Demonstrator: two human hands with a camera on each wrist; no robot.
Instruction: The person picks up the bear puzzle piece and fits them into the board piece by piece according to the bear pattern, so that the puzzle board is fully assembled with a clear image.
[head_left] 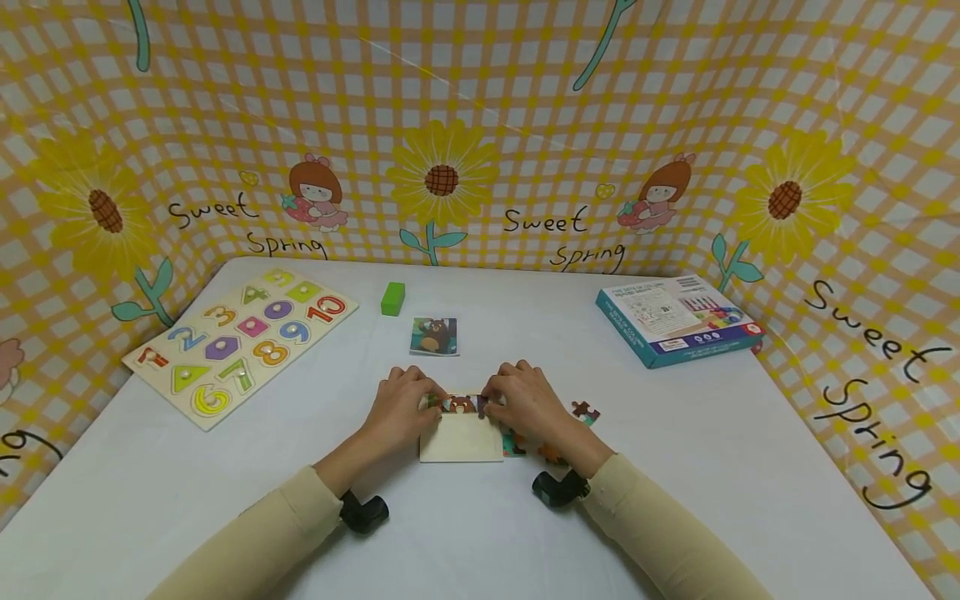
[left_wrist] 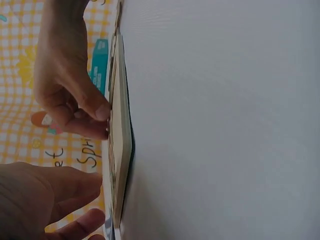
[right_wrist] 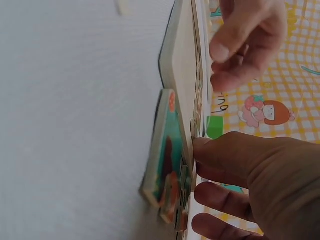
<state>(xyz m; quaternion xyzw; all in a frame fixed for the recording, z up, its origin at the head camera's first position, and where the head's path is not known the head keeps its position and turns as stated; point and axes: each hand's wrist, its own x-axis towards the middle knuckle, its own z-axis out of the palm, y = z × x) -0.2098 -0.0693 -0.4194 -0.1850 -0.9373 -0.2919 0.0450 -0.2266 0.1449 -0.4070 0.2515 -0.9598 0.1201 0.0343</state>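
In the head view, we see a smooth, pale wooden tray (head_left: 461,439) lying flat mid-table, with a row of bear-printed puzzle pieces (head_left: 460,404) along its far edge. Knobbed loose pieces (head_left: 586,411) lie to its right. We read "Sweet Spring" on the checked cloth (head_left: 480,92) and numerals on the board (head_left: 245,354) at far left. Both forearms reach in from the near side; the right hand (head_left: 525,402) pinches a dark piece (head_left: 482,406) at the row's right end.

In the left wrist view, we see the left hand (left_wrist: 47,195) with relaxed, parted fingers beside the tray.

In the right wrist view, we find the loose pieces thick, pale-sided and overlapping.
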